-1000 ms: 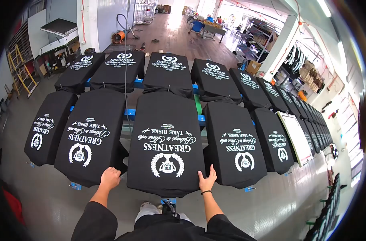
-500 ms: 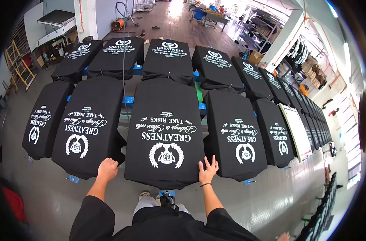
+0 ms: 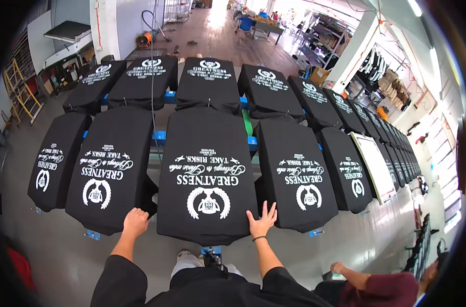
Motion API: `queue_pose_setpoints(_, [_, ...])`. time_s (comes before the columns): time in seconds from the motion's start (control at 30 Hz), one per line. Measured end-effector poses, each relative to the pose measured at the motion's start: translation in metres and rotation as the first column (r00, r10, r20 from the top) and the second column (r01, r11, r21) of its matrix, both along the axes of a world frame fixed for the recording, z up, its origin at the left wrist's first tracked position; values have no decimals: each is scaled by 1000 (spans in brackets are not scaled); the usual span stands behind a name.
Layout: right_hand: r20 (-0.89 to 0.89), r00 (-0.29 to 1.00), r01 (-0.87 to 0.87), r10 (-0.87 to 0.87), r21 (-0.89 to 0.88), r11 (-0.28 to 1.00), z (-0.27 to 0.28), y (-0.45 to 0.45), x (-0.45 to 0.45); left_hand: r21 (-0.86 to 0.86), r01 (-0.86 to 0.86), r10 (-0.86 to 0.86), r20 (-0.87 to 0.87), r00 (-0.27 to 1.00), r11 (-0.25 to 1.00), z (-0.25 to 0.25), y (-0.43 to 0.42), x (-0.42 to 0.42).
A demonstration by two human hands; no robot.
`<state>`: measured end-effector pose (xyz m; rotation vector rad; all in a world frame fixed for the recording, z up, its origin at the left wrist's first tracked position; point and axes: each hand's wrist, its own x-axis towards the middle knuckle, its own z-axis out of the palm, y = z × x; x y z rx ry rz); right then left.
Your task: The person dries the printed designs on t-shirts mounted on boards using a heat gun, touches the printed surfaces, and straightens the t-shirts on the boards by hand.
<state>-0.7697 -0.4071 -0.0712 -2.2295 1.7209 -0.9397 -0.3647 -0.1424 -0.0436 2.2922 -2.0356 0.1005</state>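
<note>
Directly ahead lies a black printed shirt (image 3: pixel 207 153) stretched over a board, its white lettering upside down to me. My right hand (image 3: pixel 261 220) has its fingers spread at that shirt's lower right edge, near the neighbouring black shirt (image 3: pixel 299 169) on the right. My left hand (image 3: pixel 135 222) is closed, with its fingers curled at the lower right edge of the left black shirt (image 3: pixel 102 169); whether fabric is between them is too small to tell.
More shirt-covered boards (image 3: pixel 210 77) form a second row behind. A white-framed screen (image 3: pixel 374 166) stands across the right row. A co-worker in a dark red shirt (image 3: pixel 392 289) is at the lower right. A cable hangs at centre left.
The co-worker has come into view at the lower right. My right hand's fingers have spread wider at the board edge. My left hand stays by the left shirt, and the view has shifted slightly.
</note>
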Motion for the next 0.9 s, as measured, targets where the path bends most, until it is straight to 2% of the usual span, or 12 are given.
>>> queue_pose_setpoints(0.07, [76, 996, 49, -54, 66, 997, 6, 2, 0, -17, 5, -5, -2, 1000, 1000, 0, 0, -1])
queue_pose_setpoints(0.2, [13, 995, 93, -94, 61, 994, 11, 4, 2, -11, -3, 2, -16, 1000, 1000, -2, 1, 0])
queue_pose_setpoints(0.27, [397, 907, -232, 138, 198, 952, 12, -2, -4, -15, 2, -2, -19, 1000, 1000, 0, 0, -1])
queue_pose_setpoints(0.37, [501, 857, -240, 122, 178, 954, 5, -2, -4, -30, 4, -4, -9, 1000, 1000, 4, 0, -3])
queue_pose_setpoints(0.43, [460, 879, -248, 126, 215, 945, 5, -3, -7, -31, 0, 0, 0, 1000, 1000, 5, -2, -3])
queue_pose_setpoints(0.47, [208, 967, -164, 144, 81, 983, 2, -3, -6, -26, -5, 5, 1, 1000, 1000, 5, -1, -4])
queue_pose_setpoints(0.5, [-59, 992, -113, 109, -72, 991, -1, -2, -7, -27, -1, 1, 3, 1000, 1000, 5, 0, -5])
queue_pose_setpoints(0.63, [101, 995, -10, 9, 12, 1000, 17, 5, 1, -60, 8, -9, -11, 1000, 998, 4, -3, -1])
queue_pose_setpoints(0.67, [356, 921, -190, 155, 65, 980, 15, -3, -2, -58, 9, -10, -16, 1000, 998, 4, -2, -3])
queue_pose_setpoints(0.7, [417, 898, -248, 142, 211, 946, 12, -5, -2, -55, 10, -11, -20, 1000, 998, 4, -1, -4])
queue_pose_setpoints(0.77, [549, 816, -304, 179, 144, 942, 6, -6, -2, -65, 13, -14, -19, 1000, 998, 4, -1, -3])
queue_pose_setpoints(0.9, [528, 830, -262, 177, 91, 961, -2, -9, -1, -66, 18, -19, -21, 1000, 998, 5, -1, -3])
